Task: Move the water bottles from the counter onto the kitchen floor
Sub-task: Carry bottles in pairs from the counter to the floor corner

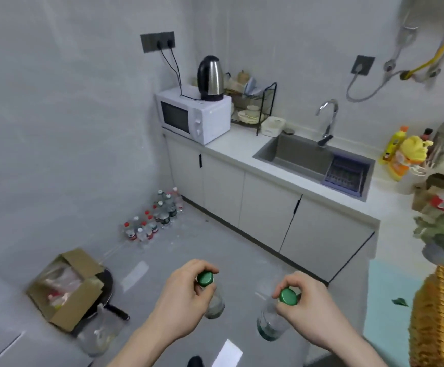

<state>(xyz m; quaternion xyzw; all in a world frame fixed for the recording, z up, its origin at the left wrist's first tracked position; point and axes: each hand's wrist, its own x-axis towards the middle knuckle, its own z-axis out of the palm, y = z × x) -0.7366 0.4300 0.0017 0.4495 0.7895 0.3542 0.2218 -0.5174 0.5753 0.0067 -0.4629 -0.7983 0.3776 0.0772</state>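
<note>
My left hand (182,295) pinches the neck of a clear water bottle with a green cap (205,278), which hangs over the grey floor. A second green-capped clear bottle (287,296) hangs from my right hand (311,304), gripped just under the cap. Both bottles are held in front of me, low in view. Several more water bottles (154,218), with red, white and green caps, stand grouped on the floor in the corner by the wall and the counter's left end. The white counter (231,149) runs along the right.
A white microwave (191,115) with a kettle (211,78) on top, a dish rack (252,107) and a sink (311,157) sit on the counter. An open cardboard box (67,287) and a black pan (109,287) lie on the floor at left. A wicker basket (427,313) stands at right.
</note>
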